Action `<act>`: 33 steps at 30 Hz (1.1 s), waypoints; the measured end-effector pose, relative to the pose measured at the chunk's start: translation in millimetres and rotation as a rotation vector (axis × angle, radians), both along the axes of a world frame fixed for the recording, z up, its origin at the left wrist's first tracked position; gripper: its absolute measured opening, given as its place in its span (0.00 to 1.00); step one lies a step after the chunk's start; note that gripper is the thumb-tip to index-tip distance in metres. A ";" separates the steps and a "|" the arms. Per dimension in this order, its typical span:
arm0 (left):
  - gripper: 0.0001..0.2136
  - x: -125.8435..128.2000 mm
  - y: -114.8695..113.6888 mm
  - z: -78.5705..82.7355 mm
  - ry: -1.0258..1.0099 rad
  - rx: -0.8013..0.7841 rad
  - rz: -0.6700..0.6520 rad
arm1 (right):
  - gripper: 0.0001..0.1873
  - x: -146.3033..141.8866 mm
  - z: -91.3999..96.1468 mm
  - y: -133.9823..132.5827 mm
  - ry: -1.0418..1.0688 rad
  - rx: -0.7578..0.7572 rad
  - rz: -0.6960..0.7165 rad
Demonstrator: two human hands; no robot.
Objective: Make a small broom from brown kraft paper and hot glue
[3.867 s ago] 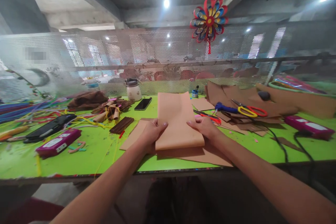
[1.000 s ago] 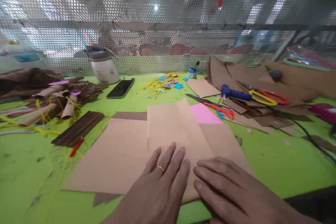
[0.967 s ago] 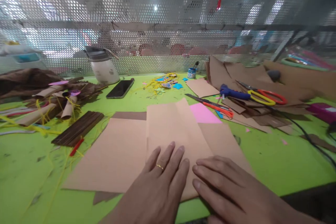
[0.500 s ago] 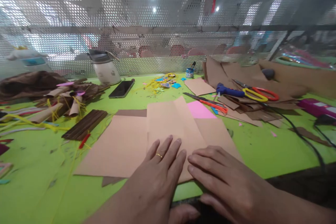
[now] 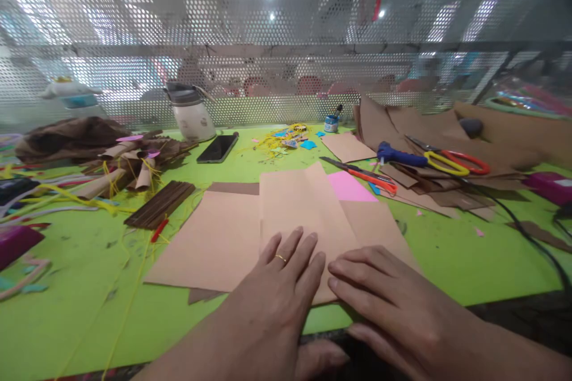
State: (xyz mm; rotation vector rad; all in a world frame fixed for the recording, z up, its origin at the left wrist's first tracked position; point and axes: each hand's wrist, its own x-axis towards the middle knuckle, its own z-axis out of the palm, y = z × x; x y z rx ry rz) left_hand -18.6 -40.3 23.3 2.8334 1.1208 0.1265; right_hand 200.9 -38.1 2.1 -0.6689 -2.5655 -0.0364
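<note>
A folded sheet of tan paper [image 5: 299,199] lies in front of me, on top of a larger tan sheet [image 5: 214,238]. My left hand [image 5: 286,286] rests flat on the folded sheet, a gold ring on one finger. Beside it my right hand [image 5: 388,292] lies with outstretched fingers on the right part of the folded paper. Behind the sheets, a pink sheet [image 5: 351,186] and a strip of darker brown paper [image 5: 235,188] peek out. Orange-handled scissors [image 5: 366,177] lie just beyond the pink sheet.
At right, a blue glue gun [image 5: 400,155] and red-and-yellow scissors [image 5: 451,161] rest on a pile of brown paper [image 5: 397,125]. A phone [image 5: 217,149], a white kettle [image 5: 192,116] and a blue jar [image 5: 331,124] stand or lie farther back. Brown strips [image 5: 159,204] lie left.
The whole view has shifted, so things appear farther right. Both hands stay pressed on the folded paper, with hardly any movement against it.
</note>
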 end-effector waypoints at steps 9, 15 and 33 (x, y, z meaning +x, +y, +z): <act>0.36 -2.8 1.2 -12.2 0.009 0.012 -0.032 | 0.22 0.0 -2.5 -8.4 -0.154 -0.091 -0.019; 0.36 -1.3 1.5 -9.5 0.031 0.028 -0.025 | 0.20 1.1 -3.4 -11.4 -0.173 -0.089 -0.039; 0.31 0.8 -15.7 -10.7 0.038 0.226 -0.030 | 0.27 -4.9 11.5 -16.1 -0.297 -0.062 -0.043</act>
